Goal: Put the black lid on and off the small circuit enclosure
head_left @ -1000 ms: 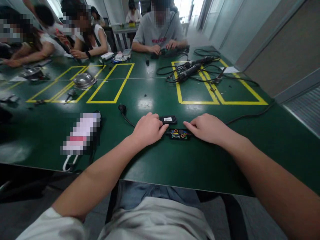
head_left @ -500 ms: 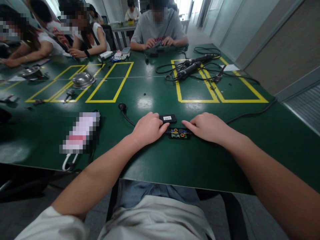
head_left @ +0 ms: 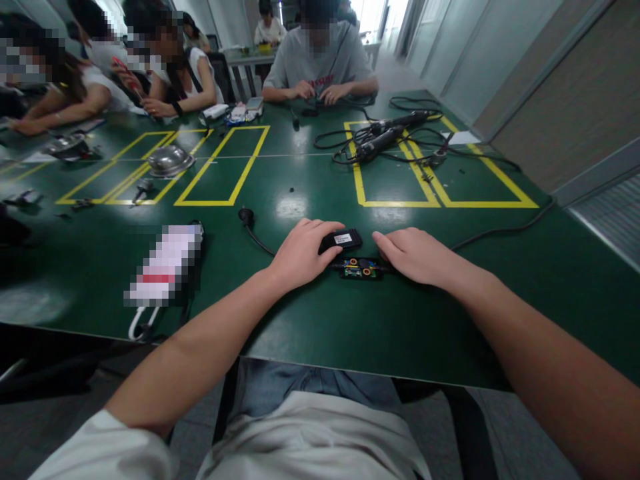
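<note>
My left hand (head_left: 303,253) grips the left end of a small black cover with a white label (head_left: 344,239), tilting it up off the green table (head_left: 320,313). Just in front lies an open black casing with a circuit board (head_left: 361,268) showing orange and green parts; a black cable (head_left: 253,229) runs from it to the left. My right hand (head_left: 415,255) rests flat on the table at the board's right end, fingers together and pointing left, touching the casing.
A blurred white-and-red object (head_left: 163,265) lies to the left. Yellow taped rectangles (head_left: 223,167) mark the table. Black tools and tangled cables (head_left: 385,138) lie far right, a metal bowl (head_left: 169,160) far left. Several people sit at the far side.
My left hand has reached forward and closed on the labelled black cover, lifting its end off the table. My right hand has stayed by the board.
</note>
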Demonstrator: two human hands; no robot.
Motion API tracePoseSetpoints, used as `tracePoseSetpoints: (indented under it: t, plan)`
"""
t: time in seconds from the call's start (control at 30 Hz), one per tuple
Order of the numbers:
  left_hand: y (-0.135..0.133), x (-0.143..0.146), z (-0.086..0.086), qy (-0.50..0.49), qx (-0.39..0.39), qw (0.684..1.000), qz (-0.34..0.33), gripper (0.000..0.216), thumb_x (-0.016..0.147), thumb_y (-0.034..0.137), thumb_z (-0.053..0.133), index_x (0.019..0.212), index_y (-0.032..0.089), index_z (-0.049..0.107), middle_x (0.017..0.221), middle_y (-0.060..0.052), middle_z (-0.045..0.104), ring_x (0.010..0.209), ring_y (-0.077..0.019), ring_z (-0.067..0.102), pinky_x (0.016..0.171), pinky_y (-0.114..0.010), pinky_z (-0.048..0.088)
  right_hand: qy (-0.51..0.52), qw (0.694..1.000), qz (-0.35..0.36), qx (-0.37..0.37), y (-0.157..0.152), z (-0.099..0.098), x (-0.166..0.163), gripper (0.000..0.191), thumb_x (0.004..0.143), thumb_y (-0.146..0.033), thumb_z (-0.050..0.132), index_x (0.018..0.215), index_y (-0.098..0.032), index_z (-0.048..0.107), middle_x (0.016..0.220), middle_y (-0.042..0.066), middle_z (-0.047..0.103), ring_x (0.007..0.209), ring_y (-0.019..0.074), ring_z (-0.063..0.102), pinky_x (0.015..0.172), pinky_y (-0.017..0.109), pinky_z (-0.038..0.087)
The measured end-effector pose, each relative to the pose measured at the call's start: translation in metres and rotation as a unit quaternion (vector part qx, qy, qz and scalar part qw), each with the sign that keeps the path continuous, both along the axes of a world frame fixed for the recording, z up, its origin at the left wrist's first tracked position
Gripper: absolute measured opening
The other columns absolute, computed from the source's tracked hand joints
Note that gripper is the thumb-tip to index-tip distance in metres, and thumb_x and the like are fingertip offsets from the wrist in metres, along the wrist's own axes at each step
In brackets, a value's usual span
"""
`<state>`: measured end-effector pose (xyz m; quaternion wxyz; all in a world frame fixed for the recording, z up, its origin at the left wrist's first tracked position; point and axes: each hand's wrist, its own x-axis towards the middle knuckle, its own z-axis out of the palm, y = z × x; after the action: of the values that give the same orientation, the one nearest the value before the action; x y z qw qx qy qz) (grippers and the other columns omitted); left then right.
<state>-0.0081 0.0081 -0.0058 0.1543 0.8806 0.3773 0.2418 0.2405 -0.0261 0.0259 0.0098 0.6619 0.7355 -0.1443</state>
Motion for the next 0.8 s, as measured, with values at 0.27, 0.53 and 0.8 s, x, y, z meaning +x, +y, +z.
tracePoseSetpoints:
  t: [0.27, 0.53, 0.8]
  plan:
    - [-0.015, -0.001, 0.008, 0.005, 0.018, 0.983, -0.185, 0.036, 0.114, 0.035, 0.061, 0.142, 0.02, 0.079, 0.133, -0.014, 0.08, 0.119, -0.0282, 0.07, 0.112, -0.048, 0.055, 0.108, 0.994, 0.005, 0.023, 0.004, -0.002, 0.006, 0.064, 0.117, -0.044, 0.028, 0.063, -0.026, 0.056, 0.072, 0.007, 0.073, 0.077, 0.0251, 0.069, 0.077, 0.035, 0.043]
    - [-0.02, 0.004, 0.014, 0.061, -0.029, 0.984, -0.163, 0.036, 0.114, 0.034, 0.063, 0.145, 0.025, 0.078, 0.139, -0.013, 0.078, 0.125, -0.0287, 0.068, 0.115, -0.047, 0.053, 0.005, 1.0, 0.023, 0.016, -0.001, 0.001, 0.0, 0.064, 0.117, -0.044, 0.029, 0.077, -0.022, 0.074, 0.08, 0.012, 0.08, 0.078, 0.0281, 0.074, 0.073, 0.035, 0.045]
    - [-0.018, 0.01, 0.008, -0.011, -0.093, 0.991, -0.096, 0.04, 0.11, 0.03, 0.067, 0.15, 0.022, 0.069, 0.136, -0.011, 0.081, 0.122, -0.027, 0.072, 0.111, -0.046, 0.055, 0.013, 0.999, 0.035, 0.029, 0.001, -0.005, 0.009, 0.065, 0.116, -0.044, 0.028, 0.08, -0.021, 0.077, 0.079, 0.013, 0.081, 0.075, 0.0274, 0.073, 0.072, 0.036, 0.046]
